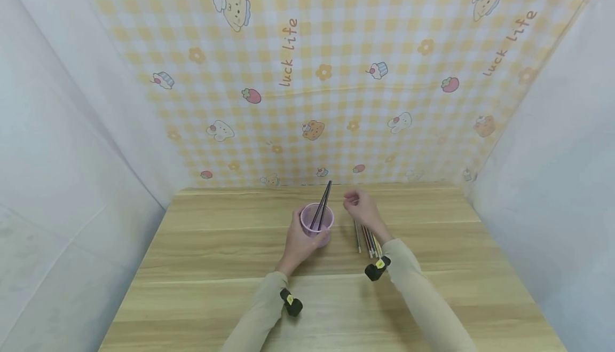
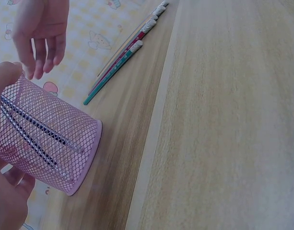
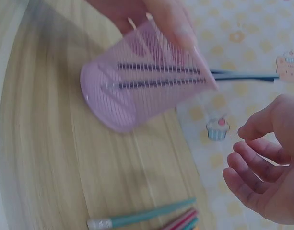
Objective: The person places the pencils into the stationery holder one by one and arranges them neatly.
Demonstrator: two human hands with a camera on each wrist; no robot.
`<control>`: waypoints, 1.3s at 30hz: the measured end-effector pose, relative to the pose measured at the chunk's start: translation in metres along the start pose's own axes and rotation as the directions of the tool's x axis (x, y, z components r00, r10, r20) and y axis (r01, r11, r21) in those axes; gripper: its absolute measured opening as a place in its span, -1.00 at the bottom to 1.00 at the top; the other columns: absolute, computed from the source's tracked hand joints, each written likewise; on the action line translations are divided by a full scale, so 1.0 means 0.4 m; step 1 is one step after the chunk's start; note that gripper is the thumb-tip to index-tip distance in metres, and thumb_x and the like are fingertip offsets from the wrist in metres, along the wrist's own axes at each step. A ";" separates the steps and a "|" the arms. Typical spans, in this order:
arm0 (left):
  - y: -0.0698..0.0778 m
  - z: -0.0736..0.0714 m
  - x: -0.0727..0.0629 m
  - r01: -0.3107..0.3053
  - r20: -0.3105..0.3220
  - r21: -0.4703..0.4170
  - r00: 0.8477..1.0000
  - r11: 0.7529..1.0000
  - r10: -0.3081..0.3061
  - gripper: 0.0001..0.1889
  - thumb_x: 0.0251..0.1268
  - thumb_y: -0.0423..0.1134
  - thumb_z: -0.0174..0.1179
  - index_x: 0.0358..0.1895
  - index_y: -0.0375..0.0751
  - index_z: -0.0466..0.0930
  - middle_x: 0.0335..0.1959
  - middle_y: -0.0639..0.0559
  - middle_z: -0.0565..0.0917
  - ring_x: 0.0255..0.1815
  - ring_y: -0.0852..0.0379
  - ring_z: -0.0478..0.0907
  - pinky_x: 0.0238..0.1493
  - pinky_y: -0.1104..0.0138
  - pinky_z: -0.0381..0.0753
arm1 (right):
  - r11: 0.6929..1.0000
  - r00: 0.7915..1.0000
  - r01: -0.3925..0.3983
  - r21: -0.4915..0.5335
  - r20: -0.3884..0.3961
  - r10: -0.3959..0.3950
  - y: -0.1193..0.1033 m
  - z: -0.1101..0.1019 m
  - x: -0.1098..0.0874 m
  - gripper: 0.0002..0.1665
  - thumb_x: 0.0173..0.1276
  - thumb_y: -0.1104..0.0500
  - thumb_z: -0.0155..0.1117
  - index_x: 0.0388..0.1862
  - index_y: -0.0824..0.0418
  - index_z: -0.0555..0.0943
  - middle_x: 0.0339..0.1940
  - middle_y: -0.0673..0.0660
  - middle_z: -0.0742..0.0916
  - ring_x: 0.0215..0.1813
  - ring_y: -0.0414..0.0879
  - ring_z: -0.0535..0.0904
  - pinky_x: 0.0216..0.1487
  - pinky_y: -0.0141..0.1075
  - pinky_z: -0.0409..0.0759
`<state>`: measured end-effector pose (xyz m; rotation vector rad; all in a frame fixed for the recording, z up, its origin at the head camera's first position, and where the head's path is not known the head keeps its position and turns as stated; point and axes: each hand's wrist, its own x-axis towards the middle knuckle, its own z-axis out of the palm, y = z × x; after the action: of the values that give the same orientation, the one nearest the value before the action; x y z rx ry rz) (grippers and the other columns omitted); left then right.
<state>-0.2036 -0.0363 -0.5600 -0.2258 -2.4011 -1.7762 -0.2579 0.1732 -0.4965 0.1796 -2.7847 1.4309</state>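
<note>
My left hand [image 1: 297, 244] grips a pink mesh pen cup [image 2: 65, 129] around its side, thumb near the rim. Two dark pencils [image 1: 326, 194] lean in the cup, their upper ends sticking out past the rim. To the right, my right hand [image 1: 367, 214] hovers with fingers loosely bent and nothing between them, as the right wrist view also shows. Below that hand, several pencils [image 1: 370, 245] lie on the table, eraser ends towards me; the hand and wrist partly hide them. One teal pencil [image 3: 151, 215] lies slightly apart, left of the others.
The wood-grain table [image 1: 202, 266] runs back to a yellow checked cloth [image 1: 269, 117] hanging behind it. White sheets [image 1: 72, 154] hang at both sides. A small black camera is strapped on each wrist.
</note>
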 end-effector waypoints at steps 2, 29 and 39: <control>-0.001 0.000 0.000 -0.001 -0.003 0.005 1.000 1.000 0.001 0.04 -0.03 -0.03 0.56 0.51 -0.21 0.15 0.38 -0.21 0.47 0.35 -0.17 0.48 0.38 -0.06 0.51 | 1.000 1.000 -0.016 -0.010 0.005 0.016 0.014 -0.014 0.001 -0.59 0.40 0.22 0.19 0.16 0.38 0.55 0.05 0.35 0.70 0.11 0.23 0.63 0.10 0.01 0.70; -0.003 -0.002 -0.002 -0.017 -0.013 0.005 1.000 1.000 0.017 -0.01 -0.01 -0.05 0.57 0.49 -0.14 0.18 0.39 -0.20 0.46 0.37 -0.18 0.47 0.39 -0.06 0.51 | 0.974 0.977 -0.214 -0.073 -0.032 0.213 0.191 -0.090 -0.011 -0.60 0.42 0.25 0.17 0.17 0.44 0.49 0.10 0.45 0.64 0.12 0.29 0.60 0.13 0.05 0.68; -0.003 0.002 -0.001 -0.011 -0.002 0.016 1.000 1.000 0.011 0.00 -0.01 -0.07 0.57 0.50 -0.10 0.17 0.40 -0.18 0.45 0.37 -0.17 0.47 0.38 -0.04 0.52 | 0.970 0.975 -0.219 -0.109 -0.054 0.214 0.221 -0.083 -0.025 -0.61 0.31 0.37 0.19 0.12 0.47 0.50 0.06 0.46 0.65 0.10 0.29 0.61 0.13 0.06 0.67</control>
<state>-0.2033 -0.0358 -0.5615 -0.2348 -2.4073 -1.7514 -0.2588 0.2520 -0.5491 -0.1586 -2.9164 1.2881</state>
